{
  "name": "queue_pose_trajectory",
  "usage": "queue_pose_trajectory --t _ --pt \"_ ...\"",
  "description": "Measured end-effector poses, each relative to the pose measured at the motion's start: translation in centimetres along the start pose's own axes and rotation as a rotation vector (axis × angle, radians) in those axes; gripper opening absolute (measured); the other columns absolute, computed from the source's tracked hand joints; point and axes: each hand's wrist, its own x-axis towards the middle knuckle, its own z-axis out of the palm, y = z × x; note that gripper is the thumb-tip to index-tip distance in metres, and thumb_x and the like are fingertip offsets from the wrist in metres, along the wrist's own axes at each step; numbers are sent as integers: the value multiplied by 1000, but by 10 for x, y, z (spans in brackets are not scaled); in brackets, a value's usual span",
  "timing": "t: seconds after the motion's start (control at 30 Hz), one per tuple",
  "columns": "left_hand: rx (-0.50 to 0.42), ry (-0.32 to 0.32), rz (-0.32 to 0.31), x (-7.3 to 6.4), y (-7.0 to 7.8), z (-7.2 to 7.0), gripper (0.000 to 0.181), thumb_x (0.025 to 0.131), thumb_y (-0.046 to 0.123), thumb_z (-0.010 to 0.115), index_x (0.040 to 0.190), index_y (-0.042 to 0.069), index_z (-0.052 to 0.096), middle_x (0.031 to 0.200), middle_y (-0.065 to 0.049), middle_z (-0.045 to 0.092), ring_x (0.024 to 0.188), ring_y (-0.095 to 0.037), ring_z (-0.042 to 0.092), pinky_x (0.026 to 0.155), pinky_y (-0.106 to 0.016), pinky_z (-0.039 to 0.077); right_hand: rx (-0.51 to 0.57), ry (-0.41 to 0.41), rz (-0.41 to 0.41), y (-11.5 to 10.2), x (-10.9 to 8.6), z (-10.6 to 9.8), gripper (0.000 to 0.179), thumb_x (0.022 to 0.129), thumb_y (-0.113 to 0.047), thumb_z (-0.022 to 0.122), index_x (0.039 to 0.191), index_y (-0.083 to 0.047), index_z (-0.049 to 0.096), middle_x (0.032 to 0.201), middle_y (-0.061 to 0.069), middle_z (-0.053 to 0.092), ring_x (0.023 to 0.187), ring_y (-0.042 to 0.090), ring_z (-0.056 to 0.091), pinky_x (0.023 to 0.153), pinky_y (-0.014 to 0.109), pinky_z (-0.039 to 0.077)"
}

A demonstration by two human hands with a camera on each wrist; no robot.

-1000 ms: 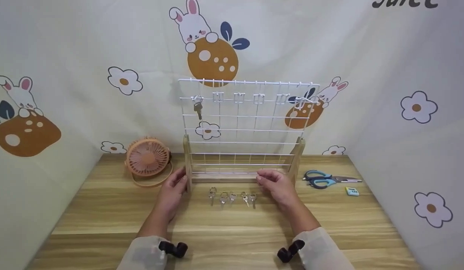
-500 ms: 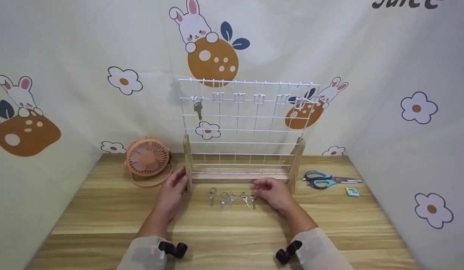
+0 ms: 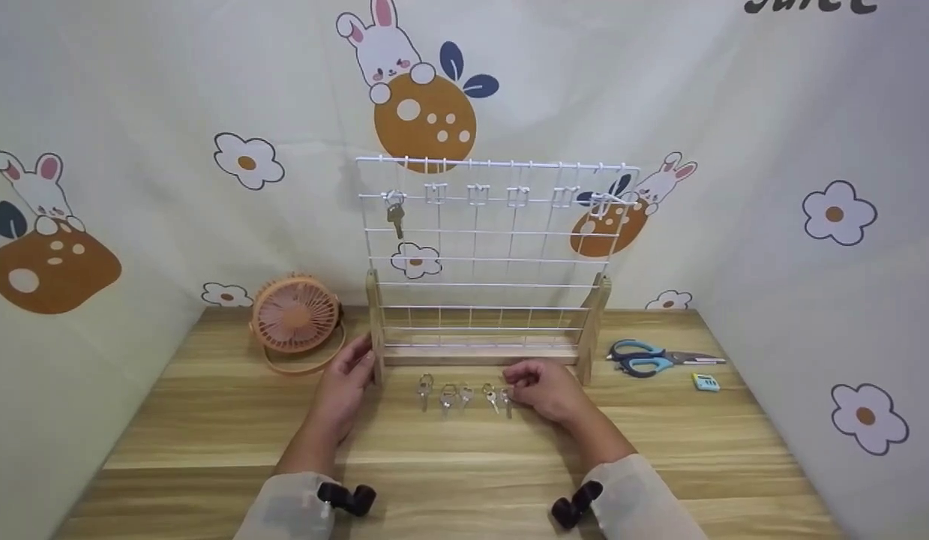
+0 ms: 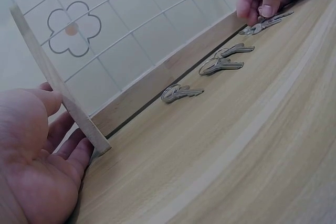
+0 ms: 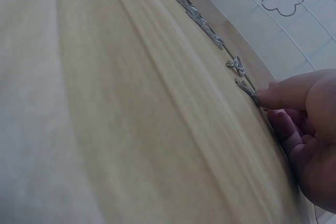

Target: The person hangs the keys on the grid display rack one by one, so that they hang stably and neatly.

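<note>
Several keys on rings (image 3: 466, 394) lie in a row on the table before a white wire grid rack (image 3: 483, 285) with wooden sides. My right hand (image 3: 550, 390) is at the rightmost key (image 3: 507, 405), its thumb and forefinger pinching the ring end; the right wrist view shows this key (image 5: 245, 88) under the fingertips. At the rack's left wooden side (image 4: 63, 93), my left hand (image 4: 37, 156) touches the outer face with relaxed fingers, their tips partly hidden behind it. One key (image 3: 395, 217) hangs high on the grid's left, beside a row of white hooks (image 3: 478, 195).
An orange fan (image 3: 297, 315) stands left of the rack, close to my left hand. To the right lie blue-handled scissors (image 3: 648, 358) and a small light-blue timer-like device (image 3: 705, 383). A patterned cloth (image 3: 164, 225) hangs behind and along both sides.
My right hand has moved left and down from the rack's base bar to the rightmost key, and its fingers now close on the ring. The left hand stays at the rack.
</note>
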Motion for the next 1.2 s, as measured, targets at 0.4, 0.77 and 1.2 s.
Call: queue_pose_trajectory --t 0.4,0.77,1.2 --pt "0 -18 -20 -2 0 -2 51 113 19 54 163 14 44 169 -11 44 154 -29 44 128 -49 40 60 66 37 3 1 0 11 91 -9 82 102 -13 84 102 2 82 92 9 68 85 26 56" --pt "14 -23 -8 0 -2 -3 52 114 18 52 164 13 41 169 -11 44 152 -25 44 126 -44 42 461 131 105 -10 3 -2 22 92 -1 80 112 7 77 94 7 80 80 14 72 75 29 64" --pt "-9 -16 -13 -2 0 -2 52 113 17 53 164 13 43 168 -13 44 153 -28 44 127 -49 42 525 109 22 -62 -9 -9 29 94 1 78 120 12 73 98 3 78 89 13 76 87 32 67"
